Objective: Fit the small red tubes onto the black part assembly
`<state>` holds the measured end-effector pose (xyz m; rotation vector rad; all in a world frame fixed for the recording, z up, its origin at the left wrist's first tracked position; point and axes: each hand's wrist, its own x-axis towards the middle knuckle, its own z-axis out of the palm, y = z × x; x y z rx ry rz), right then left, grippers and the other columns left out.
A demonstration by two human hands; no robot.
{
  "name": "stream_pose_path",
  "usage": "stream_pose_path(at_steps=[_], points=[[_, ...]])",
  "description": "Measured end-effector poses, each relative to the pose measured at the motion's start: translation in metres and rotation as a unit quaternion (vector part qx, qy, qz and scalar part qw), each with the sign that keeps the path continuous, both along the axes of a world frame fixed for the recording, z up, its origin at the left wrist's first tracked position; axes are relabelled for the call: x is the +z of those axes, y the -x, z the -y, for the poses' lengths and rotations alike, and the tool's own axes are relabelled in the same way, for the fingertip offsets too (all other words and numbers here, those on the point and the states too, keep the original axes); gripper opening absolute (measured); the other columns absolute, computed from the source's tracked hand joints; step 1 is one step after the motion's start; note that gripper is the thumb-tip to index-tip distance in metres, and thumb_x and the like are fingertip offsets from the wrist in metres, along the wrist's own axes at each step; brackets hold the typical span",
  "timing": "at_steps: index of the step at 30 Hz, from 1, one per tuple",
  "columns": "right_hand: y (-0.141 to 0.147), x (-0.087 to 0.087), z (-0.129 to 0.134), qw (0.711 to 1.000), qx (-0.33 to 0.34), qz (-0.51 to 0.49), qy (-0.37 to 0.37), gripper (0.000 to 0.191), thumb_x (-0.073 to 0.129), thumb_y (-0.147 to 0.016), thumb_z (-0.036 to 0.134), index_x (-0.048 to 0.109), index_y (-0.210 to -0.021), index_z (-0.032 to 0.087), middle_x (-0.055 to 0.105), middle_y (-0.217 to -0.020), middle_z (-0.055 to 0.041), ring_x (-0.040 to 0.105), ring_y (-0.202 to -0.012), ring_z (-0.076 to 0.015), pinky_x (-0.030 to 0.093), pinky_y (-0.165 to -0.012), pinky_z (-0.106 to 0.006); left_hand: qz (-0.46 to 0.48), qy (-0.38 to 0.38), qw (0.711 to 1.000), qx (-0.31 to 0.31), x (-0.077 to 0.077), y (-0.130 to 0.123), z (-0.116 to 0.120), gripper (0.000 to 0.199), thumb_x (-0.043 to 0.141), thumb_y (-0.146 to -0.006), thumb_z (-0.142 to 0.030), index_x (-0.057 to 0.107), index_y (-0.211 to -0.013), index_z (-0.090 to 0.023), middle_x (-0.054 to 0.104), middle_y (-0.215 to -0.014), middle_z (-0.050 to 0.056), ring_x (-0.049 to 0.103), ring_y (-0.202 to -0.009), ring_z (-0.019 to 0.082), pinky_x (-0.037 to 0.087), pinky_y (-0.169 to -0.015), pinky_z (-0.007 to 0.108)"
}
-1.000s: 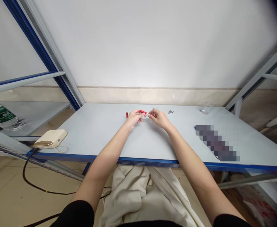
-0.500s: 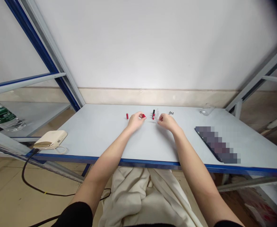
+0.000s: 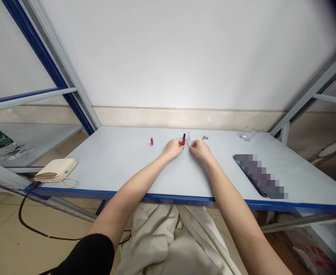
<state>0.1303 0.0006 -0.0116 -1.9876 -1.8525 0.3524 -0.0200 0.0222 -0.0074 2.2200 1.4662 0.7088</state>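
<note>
Counter [image 3: 107,149], white with a blue edge, carries a cream power bank [image 3: 55,170] at left, and a pixelated slab [image 3: 259,175] and drinking glass [image 3: 248,134] at right. Left hand [image 3: 173,148] curls, its fingertips at an upright red-and-black tube [image 3: 183,139]; any grip cannot be told. Right hand [image 3: 201,149] lies curled just beside a clear vial [image 3: 189,138]. Small red cylinder [image 3: 151,141] stands well apart.

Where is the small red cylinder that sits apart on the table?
In the head view, the small red cylinder stands on the pale grey tabletop, left of the person's left hand, near the far edge.
</note>
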Motion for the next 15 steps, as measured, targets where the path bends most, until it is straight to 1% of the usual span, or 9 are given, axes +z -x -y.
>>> stream_pose_path(at_steps=[3, 6, 9, 12, 15], points=[[0.002, -0.0022, -0.0009, 1.0, 0.002, -0.007, -0.004, 0.015, 0.054, -0.078, 0.026, 0.062, -0.085, 0.016, 0.067, -0.086, -0.0091, 0.059, -0.078, -0.0165, 0.036, -0.062, -0.022, 0.0, -0.007, 1.0, 0.014, -0.0035, -0.003, -0.004, 0.014, 0.058, -0.076, -0.026, 0.065, -0.084, -0.016, 0.067, -0.082, 0.008, 0.06, -0.074, 0.018, 0.043, -0.069, 0.026], [0.0031, -0.0035, -0.0014, 1.0, 0.004, -0.005, -0.003, 0.016, 0.055, -0.078, 0.027, 0.062, -0.086, 0.016, 0.067, -0.086, -0.0086, 0.059, -0.079, -0.0169, 0.036, -0.063, -0.023, -0.012, -0.004, 1.0, 0.014, -0.0052, -0.0033, -0.0043, 0.013, 0.056, -0.076, -0.024, 0.064, -0.082, -0.015, 0.067, -0.082, 0.008, 0.059, -0.073, 0.017, 0.042, -0.067, 0.025], [0.0043, -0.004, -0.001, 1.0, 0.008, 0.002, -0.001, 0.016, 0.055, -0.078, 0.027, 0.063, -0.087, 0.016, 0.067, -0.087, -0.0083, 0.059, -0.079, -0.0172, 0.036, -0.063, -0.024, -0.028, 0.0, 1.0, 0.013, -0.0042, -0.0033, -0.0029, 0.012, 0.055, -0.076, -0.023, 0.064, -0.079, -0.015, 0.067, -0.079, 0.007, 0.058, -0.07, 0.016, 0.04, -0.063, 0.025], [0.006, -0.0035, 0.0, 1.0, 0.007, 0.01, -0.003, 0.017, 0.055, -0.078, 0.027, 0.064, -0.086, 0.017, 0.067, -0.088, -0.0083, 0.059, -0.08, -0.0179, 0.036, -0.063, -0.024, -0.043, 0.005, 0.999, 0.02, -0.0019, -0.0041, -0.0018, 0.012, 0.055, -0.076, -0.022, 0.064, -0.079, -0.015, 0.066, -0.078, 0.007, 0.058, -0.072, 0.017, 0.04, -0.063, 0.024], [0.0071, -0.0028, 0.001, 1.0, 0.004, 0.014, -0.005, 0.017, 0.054, -0.078, 0.028, 0.064, -0.086, 0.017, 0.067, -0.087, -0.0082, 0.06, -0.079, -0.0181, 0.036, -0.062, -0.024, -0.06, 0.004, 0.998, 0.022, 0.0001, -0.0027, 0.0, 0.016, 0.058, -0.076, -0.029, 0.064, -0.084, -0.016, 0.066, -0.084, 0.009, 0.058, -0.077, 0.019, 0.041, -0.066, 0.025]])
